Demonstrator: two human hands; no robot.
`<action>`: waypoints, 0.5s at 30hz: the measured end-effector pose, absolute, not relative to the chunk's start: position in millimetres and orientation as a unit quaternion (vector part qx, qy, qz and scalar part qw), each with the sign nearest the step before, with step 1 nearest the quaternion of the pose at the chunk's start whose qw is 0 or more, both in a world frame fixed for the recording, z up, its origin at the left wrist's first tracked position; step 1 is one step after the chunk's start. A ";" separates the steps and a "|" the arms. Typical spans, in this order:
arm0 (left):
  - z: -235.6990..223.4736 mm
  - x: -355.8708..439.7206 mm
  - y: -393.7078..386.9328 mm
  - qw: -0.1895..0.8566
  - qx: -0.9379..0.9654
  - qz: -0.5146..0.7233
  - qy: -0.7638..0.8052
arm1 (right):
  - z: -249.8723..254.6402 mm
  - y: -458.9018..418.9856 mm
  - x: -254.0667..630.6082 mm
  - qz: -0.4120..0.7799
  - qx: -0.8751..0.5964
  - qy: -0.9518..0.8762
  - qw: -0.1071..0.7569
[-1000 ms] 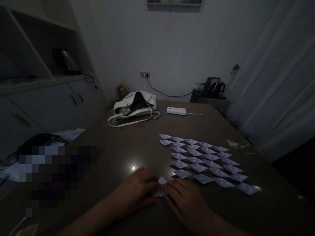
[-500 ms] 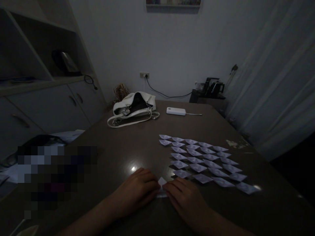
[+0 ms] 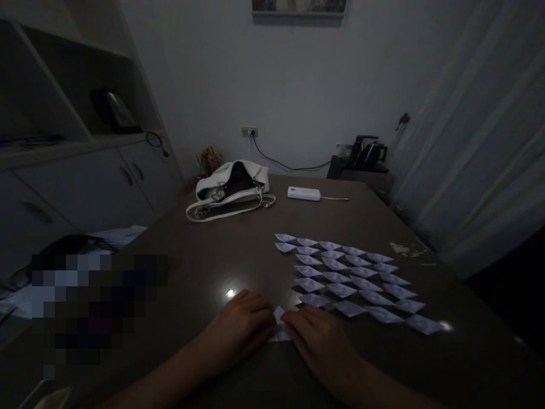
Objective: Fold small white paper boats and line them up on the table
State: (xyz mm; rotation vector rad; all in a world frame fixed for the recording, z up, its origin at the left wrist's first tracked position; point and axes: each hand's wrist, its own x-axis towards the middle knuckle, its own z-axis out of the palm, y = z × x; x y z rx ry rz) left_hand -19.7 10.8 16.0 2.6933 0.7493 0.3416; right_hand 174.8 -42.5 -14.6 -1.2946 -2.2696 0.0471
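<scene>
A small folded white paper lies on the table near its front edge, with a pointed top showing between my hands. My left hand rests over its left side, fingers curled and pressed on it. From the right, my right hand pinches the paper's other side with the fingertips. Both hands cover much of the sheet, so its full shape is hidden. Just beyond my right hand, several folded paper boats stand in rows on the dark table.
A white handbag sits toward the back left, and a white power bank with a short cable lies to its right. Papers and a dark bag are at the left. Behind the table stands a black kettle.
My hands stay at the folded paper, with the fingers shifting very slightly. A little more of the paper's lower part shows between them. The paper boats stay in place.
</scene>
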 end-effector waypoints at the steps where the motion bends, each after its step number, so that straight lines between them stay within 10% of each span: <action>1: 15.9 -20.0 11.0 0.165 0.943 0.120 0.264 | -13.9 -42.9 174.8 0.021 -0.483 -0.836 0.260; 15: 11.8 -19.2 11.3 0.205 0.925 0.148 0.283 | -9.8 -41.4 176.8 0.017 -0.467 -0.857 0.218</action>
